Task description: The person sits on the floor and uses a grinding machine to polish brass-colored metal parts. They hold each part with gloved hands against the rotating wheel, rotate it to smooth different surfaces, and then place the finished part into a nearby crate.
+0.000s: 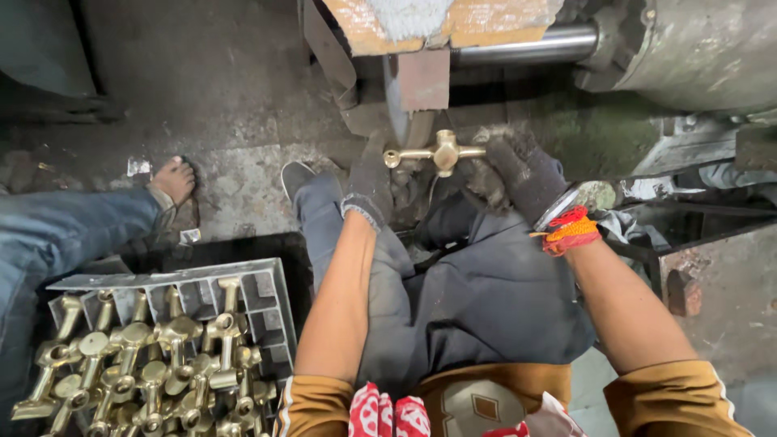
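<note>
A brass tap fitting [441,152] with a round middle and thin side arms is held level between both gloved hands, just below a spinning-wheel housing. My left hand [371,182] in a dark glove grips its left arm near the ringed end. My right hand [522,171], gloved too, holds the right arm; red and orange threads circle that wrist. The fitting sits against the lower edge of a narrow wheel [414,101].
A grey plastic crate [267,303] at lower left holds several brass fittings [154,364]. Another person's jeans leg and bare foot [172,182] lie at left. A steel shaft [526,44] and large motor body [696,48] stand at upper right. My legs are under dark cloth.
</note>
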